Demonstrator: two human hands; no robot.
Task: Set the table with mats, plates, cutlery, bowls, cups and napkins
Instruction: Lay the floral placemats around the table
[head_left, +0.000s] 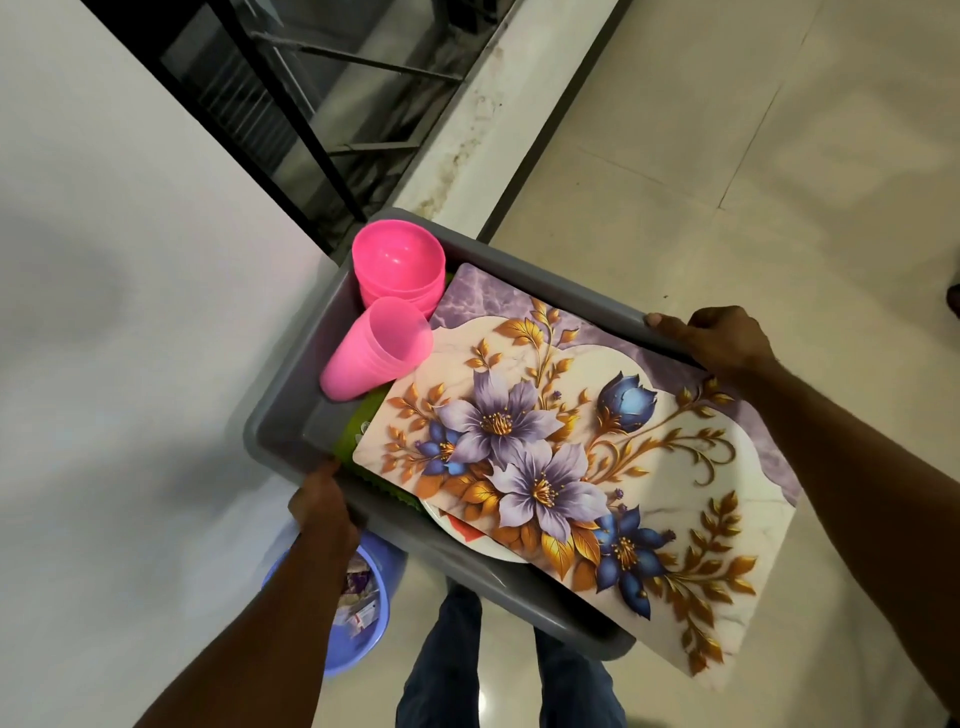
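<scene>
I carry a grey plastic tub (291, 415) in the air beside a white table (119, 291). My left hand (323, 506) grips its near-left rim and my right hand (719, 340) grips the far-right rim. A floral mat (571, 457) with purple and blue flowers lies on top and sticks out over the tub's edge. Stacked pink bowls (399, 267) and stacked pink cups (376, 348), lying on their side, sit in the far-left end. Beneath the mat a white plate (457, 527) and something green (353, 431) peek out.
A blue bucket (358, 608) with scraps stands on the tiled floor below my left arm. My legs in jeans show under the tub. A dark metal frame (322, 104) and a stained white ledge (478, 130) lie beyond the table.
</scene>
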